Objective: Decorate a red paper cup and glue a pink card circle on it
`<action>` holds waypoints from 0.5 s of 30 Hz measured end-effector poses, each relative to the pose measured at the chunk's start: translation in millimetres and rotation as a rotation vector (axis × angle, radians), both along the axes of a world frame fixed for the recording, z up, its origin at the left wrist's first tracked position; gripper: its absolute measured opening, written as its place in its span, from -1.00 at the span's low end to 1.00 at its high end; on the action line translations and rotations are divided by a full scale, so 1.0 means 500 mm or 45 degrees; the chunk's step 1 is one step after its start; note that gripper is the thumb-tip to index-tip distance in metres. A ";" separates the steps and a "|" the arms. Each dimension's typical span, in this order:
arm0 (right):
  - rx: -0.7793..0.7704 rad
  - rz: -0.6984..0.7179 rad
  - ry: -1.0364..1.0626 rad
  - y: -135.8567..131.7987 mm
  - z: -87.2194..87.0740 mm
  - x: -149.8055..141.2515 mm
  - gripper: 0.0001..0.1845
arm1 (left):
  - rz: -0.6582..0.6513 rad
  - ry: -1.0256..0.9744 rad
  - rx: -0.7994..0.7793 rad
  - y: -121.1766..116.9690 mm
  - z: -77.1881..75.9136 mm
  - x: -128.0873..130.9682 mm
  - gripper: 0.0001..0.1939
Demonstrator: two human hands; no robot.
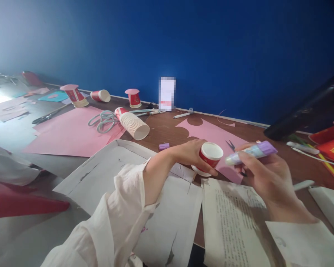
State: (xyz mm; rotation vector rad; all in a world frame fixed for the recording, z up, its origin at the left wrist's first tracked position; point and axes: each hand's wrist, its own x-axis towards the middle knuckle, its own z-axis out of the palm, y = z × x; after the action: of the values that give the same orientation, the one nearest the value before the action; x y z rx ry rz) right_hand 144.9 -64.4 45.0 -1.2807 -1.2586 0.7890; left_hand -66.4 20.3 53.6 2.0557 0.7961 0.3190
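My left hand (pixel 189 152) is closed around a red paper cup (pixel 208 162), which is upside down with its white base up and its wide rim low. In my right hand (pixel 271 180) is a purple glue stick (pixel 253 152), its bare tip pointing left, a short gap from the cup. Behind the left wrist lies a purple cap (pixel 164 147). Under and beyond both hands spreads pink paper (pixel 211 135) with rounded cut-outs. Small dark scissors (pixel 230 145) lie on it, partly hidden by the right hand.
A nested stack of paper cups (pixel 135 125), grey cables (pixel 104 122) and pink sheets (pixel 66 135) lie left. Cups with pink discs (pixel 134 97) stand by the blue wall. A phone (pixel 167 92) leans there. Nearer are a printed booklet (pixel 235 226) and a white box lid (pixel 167 215).
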 end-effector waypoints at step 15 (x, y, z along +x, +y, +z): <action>0.073 0.138 0.389 0.007 -0.007 0.009 -0.77 | -0.267 -0.065 -0.062 0.013 0.003 -0.017 -0.38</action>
State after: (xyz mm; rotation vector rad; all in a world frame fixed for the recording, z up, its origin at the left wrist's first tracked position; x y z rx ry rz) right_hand 149.7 -61.0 41.5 -1.0082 -1.1002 0.9790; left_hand -74.7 27.0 54.9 2.0558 0.5468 0.2314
